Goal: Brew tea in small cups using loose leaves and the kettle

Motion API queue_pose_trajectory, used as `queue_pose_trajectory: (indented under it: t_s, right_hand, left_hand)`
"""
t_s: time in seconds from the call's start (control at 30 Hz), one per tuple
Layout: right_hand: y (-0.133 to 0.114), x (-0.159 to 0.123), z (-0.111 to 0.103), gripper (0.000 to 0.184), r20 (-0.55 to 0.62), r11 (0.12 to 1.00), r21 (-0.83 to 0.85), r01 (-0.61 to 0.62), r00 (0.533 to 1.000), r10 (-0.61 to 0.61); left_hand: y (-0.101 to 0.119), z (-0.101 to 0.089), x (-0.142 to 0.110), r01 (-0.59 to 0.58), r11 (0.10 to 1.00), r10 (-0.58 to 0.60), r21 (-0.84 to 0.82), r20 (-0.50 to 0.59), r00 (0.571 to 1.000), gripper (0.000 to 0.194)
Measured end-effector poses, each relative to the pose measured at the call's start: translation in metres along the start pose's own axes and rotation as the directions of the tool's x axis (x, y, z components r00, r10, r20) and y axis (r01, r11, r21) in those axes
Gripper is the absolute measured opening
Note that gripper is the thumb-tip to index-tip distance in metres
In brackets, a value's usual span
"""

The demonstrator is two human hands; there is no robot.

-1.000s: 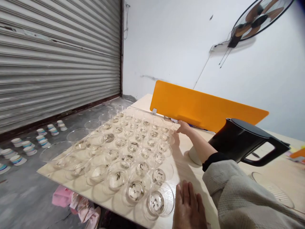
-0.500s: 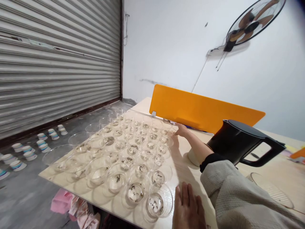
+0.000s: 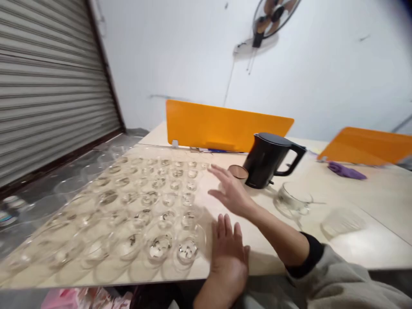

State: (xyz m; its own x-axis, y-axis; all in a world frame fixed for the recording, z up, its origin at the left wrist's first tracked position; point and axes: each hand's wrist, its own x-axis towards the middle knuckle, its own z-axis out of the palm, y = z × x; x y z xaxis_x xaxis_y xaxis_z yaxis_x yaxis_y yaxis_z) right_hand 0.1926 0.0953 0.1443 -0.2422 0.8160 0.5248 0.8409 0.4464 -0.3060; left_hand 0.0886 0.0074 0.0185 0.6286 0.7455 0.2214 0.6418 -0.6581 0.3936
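Note:
Clear plastic cups [image 3: 160, 248] stand in rows over the left part of the table, with small dark bits in the bottom of many of them. My left hand [image 3: 228, 253] is flat beside the right edge of the nearest cups, fingers stretched out. Beyond it, my right hand [image 3: 232, 193] reaches in from the right, its fingers spread and its palm toward the cups. It is nearest the right-hand column of cups, including a far cup [image 3: 192, 174]. Nothing shows in either hand; whether the fingertips touch any cup is hard to tell through the blur.
A black electric kettle [image 3: 268, 159] stands right of the cups, with a brown-topped cup [image 3: 238, 172] beside it. Further right are a glass vessel [image 3: 292, 197], clear stacked cups lying down [image 3: 343, 222] and a purple cloth [image 3: 346, 170]. An orange divider [image 3: 222, 124] stands at the back.
The view has swung right. My right hand has drawn back from the far cups toward me, and my left hand remains near the front cups. Both hands show more fully.

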Motion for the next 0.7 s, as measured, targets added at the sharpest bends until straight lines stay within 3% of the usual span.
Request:
queue_pose_trajectory:
  t_s: [0.1, 0.2, 0.3, 0.37, 0.4, 0.47, 0.53, 0.63, 0.7]
  right_hand:
    - [-0.026, -0.089, -0.030, 0.062, -0.026, 0.998, 0.029, -0.061, 0.998, 0.061]
    - [-0.018, -0.165, -0.075, 0.035, -0.149, 0.963, -0.019, -0.268, 0.953, 0.263]
    - [0.015, -0.221, -0.134, 0.019, -0.345, 0.842, -0.164, -0.514, 0.830, 0.439]
    - [0.042, -0.249, -0.172, 0.024, -0.512, 0.667, -0.333, -0.666, 0.722, 0.465]
    - [0.056, -0.261, -0.189, 0.026, -0.546, 0.575, -0.430, -0.696, 0.707, 0.449]
    - [0.083, -0.278, -0.215, 0.031, -0.489, 0.437, -0.605, -0.665, 0.744, 0.455]
    - [0.106, -0.288, -0.228, 0.034, -0.312, 0.457, -0.676, -0.577, 0.787, 0.531]
    - [0.131, -0.297, -0.229, 0.036, -0.147, 0.485, -0.689, -0.539, 0.758, 0.635]
    - [0.140, -0.300, -0.225, 0.038, -0.165, 0.441, -0.689, -0.575, 0.717, 0.677]
  left_hand:
    - [0.002, -0.006, -0.003, 0.013, 0.997, -0.011, 0.076, -0.025, 1.000, 0.063]
    - [0.003, -0.008, -0.007, -0.017, 0.991, 0.024, 0.136, -0.048, 0.999, 0.056]
    - [0.003, -0.008, -0.009, -0.022, 0.979, 0.036, 0.201, -0.068, 0.997, 0.052]
    - [0.003, -0.008, -0.010, -0.018, 0.972, 0.037, 0.236, -0.077, 0.996, 0.052]
    - [0.003, -0.008, -0.010, -0.017, 0.968, 0.039, 0.249, -0.081, 0.996, 0.051]
    - [0.004, -0.008, -0.011, -0.018, 0.963, 0.043, 0.267, -0.086, 0.995, 0.051]
    - [0.004, -0.008, -0.011, -0.018, 0.961, 0.043, 0.276, -0.084, 0.996, 0.051]
    - [0.005, -0.009, -0.011, -0.015, 0.961, 0.038, 0.277, -0.075, 0.996, 0.051]
    - [0.004, -0.009, -0.011, -0.016, 0.961, 0.037, 0.275, -0.073, 0.997, 0.051]
